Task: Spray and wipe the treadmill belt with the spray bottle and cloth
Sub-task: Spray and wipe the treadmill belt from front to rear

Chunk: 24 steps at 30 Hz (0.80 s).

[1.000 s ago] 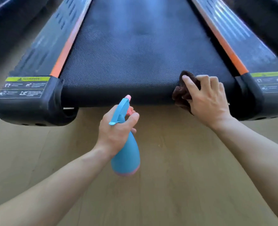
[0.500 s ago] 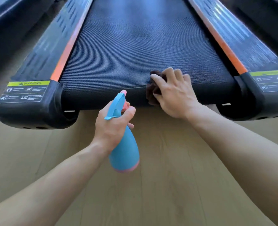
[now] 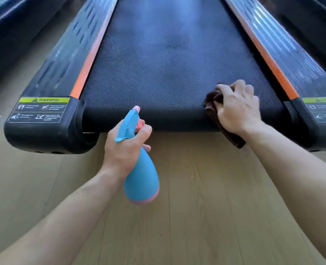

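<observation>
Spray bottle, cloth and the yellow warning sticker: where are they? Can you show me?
spray bottle [image 3: 142,180], head view, on its round blue body.
cloth [image 3: 212,104], head view, on its bunched brown fold.
warning sticker [image 3: 43,100], head view, on its yellow top strip.

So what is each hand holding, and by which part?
Left hand grips the spray bottle by its neck; right hand clutches the cloth at its bunched top.
</observation>
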Available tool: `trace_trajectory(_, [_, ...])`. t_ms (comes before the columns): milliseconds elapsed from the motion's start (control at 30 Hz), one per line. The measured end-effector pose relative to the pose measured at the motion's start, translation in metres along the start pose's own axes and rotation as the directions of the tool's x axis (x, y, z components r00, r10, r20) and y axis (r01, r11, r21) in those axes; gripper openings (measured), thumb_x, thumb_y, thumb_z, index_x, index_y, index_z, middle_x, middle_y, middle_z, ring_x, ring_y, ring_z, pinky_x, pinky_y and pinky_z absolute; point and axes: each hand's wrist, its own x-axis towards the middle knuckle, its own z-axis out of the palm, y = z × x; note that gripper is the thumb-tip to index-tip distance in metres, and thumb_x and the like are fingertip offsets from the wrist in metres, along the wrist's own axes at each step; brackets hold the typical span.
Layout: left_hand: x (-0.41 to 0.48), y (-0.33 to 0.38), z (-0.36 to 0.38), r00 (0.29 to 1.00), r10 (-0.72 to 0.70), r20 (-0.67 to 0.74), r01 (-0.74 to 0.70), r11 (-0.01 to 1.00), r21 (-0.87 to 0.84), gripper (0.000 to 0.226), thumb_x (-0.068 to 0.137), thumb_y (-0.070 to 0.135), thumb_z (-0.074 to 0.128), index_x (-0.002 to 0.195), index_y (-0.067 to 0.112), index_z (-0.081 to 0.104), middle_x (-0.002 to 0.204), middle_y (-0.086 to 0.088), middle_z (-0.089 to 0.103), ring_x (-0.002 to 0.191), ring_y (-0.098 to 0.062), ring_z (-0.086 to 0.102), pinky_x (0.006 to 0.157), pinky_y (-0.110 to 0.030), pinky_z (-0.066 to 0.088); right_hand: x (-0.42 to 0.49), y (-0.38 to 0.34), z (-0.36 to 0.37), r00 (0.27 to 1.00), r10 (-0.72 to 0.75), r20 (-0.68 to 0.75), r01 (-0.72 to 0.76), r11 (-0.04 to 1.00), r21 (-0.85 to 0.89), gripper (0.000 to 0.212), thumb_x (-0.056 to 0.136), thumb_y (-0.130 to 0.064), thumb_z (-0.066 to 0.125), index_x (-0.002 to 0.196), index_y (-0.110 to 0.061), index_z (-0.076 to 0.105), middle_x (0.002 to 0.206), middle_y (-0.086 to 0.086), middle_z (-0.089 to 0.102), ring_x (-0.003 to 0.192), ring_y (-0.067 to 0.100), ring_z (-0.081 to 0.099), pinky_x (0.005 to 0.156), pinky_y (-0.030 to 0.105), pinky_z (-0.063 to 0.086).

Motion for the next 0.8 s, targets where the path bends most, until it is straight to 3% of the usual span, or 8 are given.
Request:
trace_trajectory(67, [0.001, 0.003, -0.006, 0.999, -0.02, -0.026, 0.02, 1.0, -0.008, 0.019, 0.094, 0.011, 0.076, 0.083, 0.025, 0.072, 0.107, 0.021, 0.07, 0.077, -0.017, 0.067, 0.059, -0.021, 0.058, 0.01, -0.039, 0.004, 0.993, -0.096, 0.062, 0.095, 0.995, 0.027, 0.048, 0.096, -0.049, 0.051, 0.14, -0.027, 0.049, 0.135, 0.013, 0.041, 0.124, 0.038, 0.038, 0.103, 0.052, 0.036])
trace_trajectory(167, [0.003, 0.012, -0.014, 0.999, -0.026, -0.047, 0.025, 0.999, -0.025, 0.039, 0.094, 0.009, 0.076, 0.079, 0.045, 0.075, 0.097, 0.014, 0.067, 0.076, -0.024, 0.064, 0.056, -0.017, 0.055, 0.019, -0.108, 0.014, 0.954, -0.285, 0.092, 0.281, 0.958, 0.053, 0.049, 0.098, -0.048, 0.05, 0.142, -0.026, 0.047, 0.135, 0.012, 0.04, 0.125, 0.036, 0.04, 0.1, 0.051, 0.038])
trace_trajectory(300, [0.01, 0.029, -0.025, 0.999, -0.032, -0.023, 0.033, 0.998, 0.054, 0.043, 0.094, 0.011, 0.076, 0.102, 0.053, 0.068, 0.088, 0.01, 0.065, 0.072, -0.011, 0.064, 0.063, -0.028, 0.063, 0.01, -0.172, 0.026, 0.858, -0.501, 0.112, 0.5, 0.865, 0.039, 0.053, 0.098, -0.045, 0.051, 0.145, -0.025, 0.042, 0.137, 0.009, 0.04, 0.123, 0.033, 0.042, 0.095, 0.048, 0.041])
trace_trajectory(367, [0.012, 0.043, -0.029, 0.999, -0.045, -0.012, 0.046, 0.991, 0.125, 0.041, 0.094, 0.012, 0.076, 0.1, 0.052, 0.068, 0.084, 0.014, 0.064, 0.07, -0.009, 0.064, 0.067, -0.033, 0.064, 0.007, -0.167, 0.025, 0.855, -0.502, 0.131, 0.501, 0.865, 0.039, 0.056, 0.096, -0.044, 0.054, 0.147, -0.026, 0.041, 0.136, 0.009, 0.042, 0.121, 0.033, 0.043, 0.094, 0.048, 0.042])
trace_trajectory(500, [0.013, 0.083, -0.031, 0.997, -0.074, 0.02, 0.069, 0.98, 0.189, 0.029, 0.09, 0.021, 0.079, 0.103, 0.046, 0.072, 0.095, 0.004, 0.068, 0.072, -0.021, 0.067, 0.061, -0.022, 0.058, 0.004, -0.12, 0.013, 0.933, -0.326, 0.154, 0.315, 0.945, 0.092, 0.053, 0.095, -0.041, 0.058, 0.144, -0.026, 0.049, 0.13, 0.011, 0.048, 0.115, 0.037, 0.047, 0.091, 0.051, 0.046])
trace_trajectory(600, [0.009, 0.1, -0.033, 0.991, -0.131, -0.012, 0.129, 0.958, 0.258, 0.008, 0.083, 0.031, 0.077, 0.09, 0.032, 0.073, 0.112, 0.004, 0.073, 0.085, -0.028, 0.074, 0.07, -0.039, 0.066, -0.001, -0.1, 0.006, 0.94, -0.269, 0.21, 0.258, 0.963, 0.08, 0.053, 0.096, -0.039, 0.059, 0.145, -0.024, 0.049, 0.13, 0.011, 0.047, 0.114, 0.037, 0.046, 0.093, 0.051, 0.045])
trace_trajectory(733, [-0.004, 0.095, -0.036, 0.969, -0.231, -0.094, 0.249, 0.91, 0.331, 0.01, 0.083, 0.033, 0.077, 0.089, 0.027, 0.072, 0.1, 0.006, 0.075, 0.066, -0.017, 0.073, 0.082, -0.045, 0.065, 0.0, -0.121, 0.003, 0.886, -0.368, 0.281, 0.351, 0.93, 0.111, 0.056, 0.099, -0.042, 0.055, 0.151, -0.026, 0.041, 0.136, 0.01, 0.042, 0.12, 0.035, 0.042, 0.097, 0.049, 0.041])
trace_trajectory(800, [-0.008, 0.084, -0.04, 0.942, -0.287, -0.171, 0.327, 0.897, 0.296, 0.019, 0.077, 0.039, 0.075, 0.093, 0.028, 0.073, 0.083, 0.014, 0.071, 0.059, -0.014, 0.071, 0.083, -0.045, 0.064, 0.004, -0.138, 0.009, 0.881, -0.395, 0.26, 0.376, 0.919, 0.122, 0.055, 0.099, -0.041, 0.055, 0.149, -0.024, 0.042, 0.135, 0.01, 0.042, 0.119, 0.035, 0.042, 0.096, 0.05, 0.041])
